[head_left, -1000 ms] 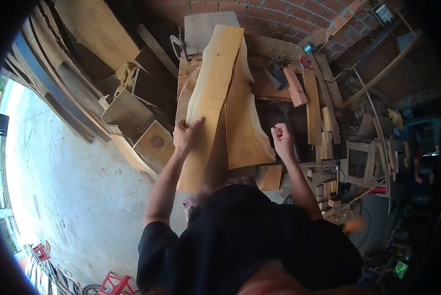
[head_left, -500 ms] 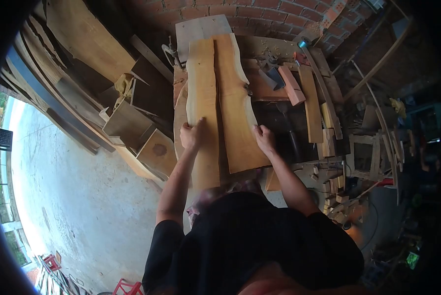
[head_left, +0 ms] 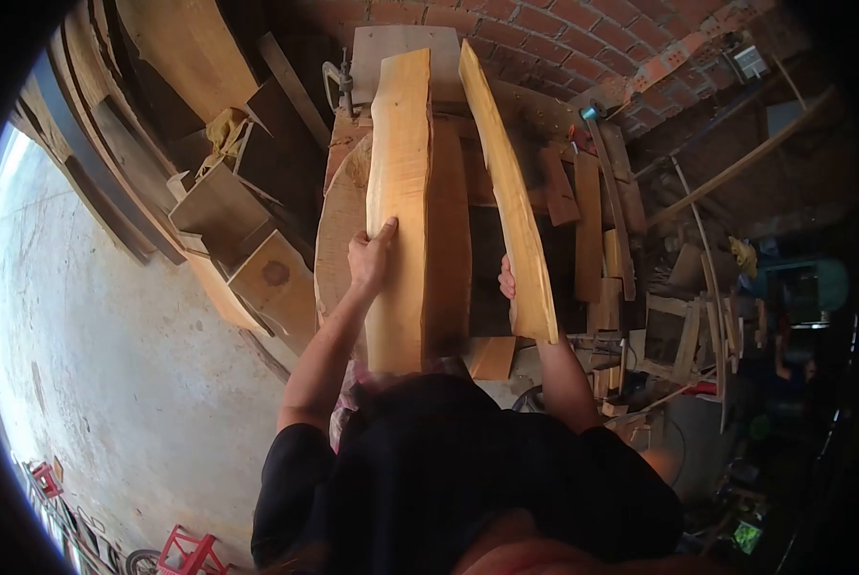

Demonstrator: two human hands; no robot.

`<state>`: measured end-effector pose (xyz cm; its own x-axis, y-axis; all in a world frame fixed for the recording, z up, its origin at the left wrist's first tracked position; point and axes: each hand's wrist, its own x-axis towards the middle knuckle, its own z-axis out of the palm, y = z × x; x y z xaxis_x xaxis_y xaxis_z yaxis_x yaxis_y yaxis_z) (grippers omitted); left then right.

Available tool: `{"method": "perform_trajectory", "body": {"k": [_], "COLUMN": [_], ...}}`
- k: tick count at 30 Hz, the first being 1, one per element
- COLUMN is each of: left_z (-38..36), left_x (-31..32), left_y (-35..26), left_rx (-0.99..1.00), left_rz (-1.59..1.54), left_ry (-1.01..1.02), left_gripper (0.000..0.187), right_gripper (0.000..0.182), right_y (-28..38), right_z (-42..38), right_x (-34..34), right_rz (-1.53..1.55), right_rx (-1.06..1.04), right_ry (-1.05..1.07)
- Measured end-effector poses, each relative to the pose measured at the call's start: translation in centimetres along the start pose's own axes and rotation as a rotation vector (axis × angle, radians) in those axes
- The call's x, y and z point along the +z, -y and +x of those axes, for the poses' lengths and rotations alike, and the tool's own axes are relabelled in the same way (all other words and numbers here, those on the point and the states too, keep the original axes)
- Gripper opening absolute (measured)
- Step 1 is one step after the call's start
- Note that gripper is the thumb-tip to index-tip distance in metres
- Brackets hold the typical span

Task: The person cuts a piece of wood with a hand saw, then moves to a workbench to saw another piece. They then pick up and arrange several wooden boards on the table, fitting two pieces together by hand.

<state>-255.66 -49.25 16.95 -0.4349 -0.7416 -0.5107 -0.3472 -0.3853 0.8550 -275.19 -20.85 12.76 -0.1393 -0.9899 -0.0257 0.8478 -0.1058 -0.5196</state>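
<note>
My left hand (head_left: 370, 259) grips the left edge of a long pale plank (head_left: 401, 172), its thumb on the upper face. This plank points away from me over the bench, its near end by my waist. On the right, a second wooden board (head_left: 508, 182) is turned up on its edge and leans outward at the far end, apart from the first. My right hand (head_left: 508, 278) is wrapped round it near its lower end, and part of that hand is hidden behind the board. Beneath the left plank lies a broad brown slab (head_left: 449, 240).
A clamp (head_left: 345, 84) stands at the far left of the bench, before a brick wall (head_left: 564, 48). Wooden strips (head_left: 588, 230) lie to the right. Leaning boards (head_left: 94, 125) and an open wooden box (head_left: 228, 216) crowd the left. A red stool (head_left: 190, 554) stands on the concrete floor (head_left: 113, 355).
The right-hand board has been lifted and turned from flat onto its edge, moving right, away from the left plank. My left hand keeps its hold. The slab beneath now shows between them.
</note>
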Motion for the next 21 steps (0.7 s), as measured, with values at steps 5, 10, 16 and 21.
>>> {"method": "perform_trajectory", "body": {"k": [5,10,16,21], "left_z": [-0.6,-0.4,-3.0,4.4], "left_x": [1.0,1.2,0.2,0.3], "left_y": [-0.6,-0.4,-3.7,3.2], "left_rx": [-0.073,-0.155,-0.225,-0.445], "left_rz": [-0.137,-0.294,-0.449,-1.175], "left_ry": [0.111,0.267,0.401,1.453], "left_gripper": [0.053,0.059,0.059,0.042], "right_gripper": [0.055,0.058,0.043,0.036], "right_y": [-0.5,-1.9,-4.0,-4.2], "right_z": [0.0,-0.2,-2.0,1.3], "right_x": [6.8,8.8,3.3,13.2], "right_rz": [0.164,0.214,0.098,-0.972], "right_rx": [-0.012,0.058,-0.008,-0.158], "right_ry": [0.015,0.076,0.036,-0.983]}}
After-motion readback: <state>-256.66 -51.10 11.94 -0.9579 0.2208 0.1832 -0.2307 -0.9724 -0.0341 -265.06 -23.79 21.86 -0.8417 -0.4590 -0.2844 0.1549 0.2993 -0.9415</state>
